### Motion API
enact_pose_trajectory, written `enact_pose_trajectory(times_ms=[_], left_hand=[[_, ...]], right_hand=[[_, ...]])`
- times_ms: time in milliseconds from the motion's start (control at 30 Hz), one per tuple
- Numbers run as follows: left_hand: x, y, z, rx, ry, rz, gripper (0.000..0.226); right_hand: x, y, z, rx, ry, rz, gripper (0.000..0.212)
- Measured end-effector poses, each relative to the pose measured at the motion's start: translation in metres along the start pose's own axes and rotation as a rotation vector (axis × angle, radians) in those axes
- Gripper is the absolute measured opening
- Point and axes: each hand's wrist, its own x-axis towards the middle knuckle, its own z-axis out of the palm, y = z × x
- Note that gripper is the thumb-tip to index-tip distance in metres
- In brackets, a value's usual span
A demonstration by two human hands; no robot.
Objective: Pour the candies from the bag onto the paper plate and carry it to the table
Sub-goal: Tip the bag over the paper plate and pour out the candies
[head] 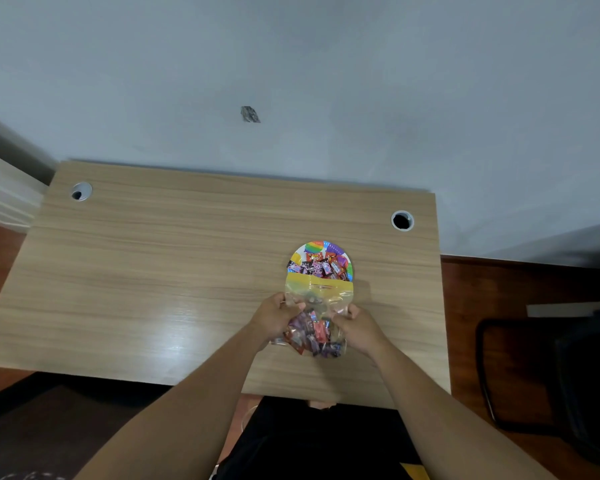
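Observation:
A clear candy bag (317,306) with a yellow zip band is held over the desk, its mouth pointing away from me onto a rainbow-coloured paper plate (314,247). Wrapped candies (321,266) lie piled on the plate's near half, and more candies (312,336) remain in the bag's lower end. My left hand (274,315) grips the bag's left side. My right hand (355,323) grips its right side. The bag covers the plate's near edge.
The wooden desk (153,271) stands against a grey wall and has two round cable holes, one at the back left (81,191) and one at the back right (402,220). A dark chair (551,372) stands on the floor to the right.

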Motion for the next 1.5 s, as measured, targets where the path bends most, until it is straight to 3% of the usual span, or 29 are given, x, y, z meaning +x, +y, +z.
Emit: enact_pose_trajectory(times_ms=[133, 333, 800, 1167, 1500], left_hand=[[0.002, -0.001, 0.001, 0.013, -0.001, -0.013, 0.034], [0.003, 0.001, 0.002, 0.018, 0.035, -0.013, 0.038], [0.006, 0.001, 0.003, -0.027, 0.078, -0.047, 0.036], [0.008, -0.001, 0.004, -0.092, 0.086, -0.071, 0.02], [0.006, -0.001, 0.004, -0.118, 0.095, -0.038, 0.031]], right_hand=[[-0.004, -0.006, -0.002, 0.046, 0.006, -0.011, 0.024], [-0.004, -0.007, -0.001, 0.094, -0.008, -0.018, 0.016], [-0.009, -0.01, 0.0, 0.133, 0.011, 0.004, 0.02], [-0.016, -0.016, -0.002, 0.168, -0.005, -0.011, 0.025], [-0.024, -0.017, -0.005, 0.247, 0.004, 0.048, 0.021]])
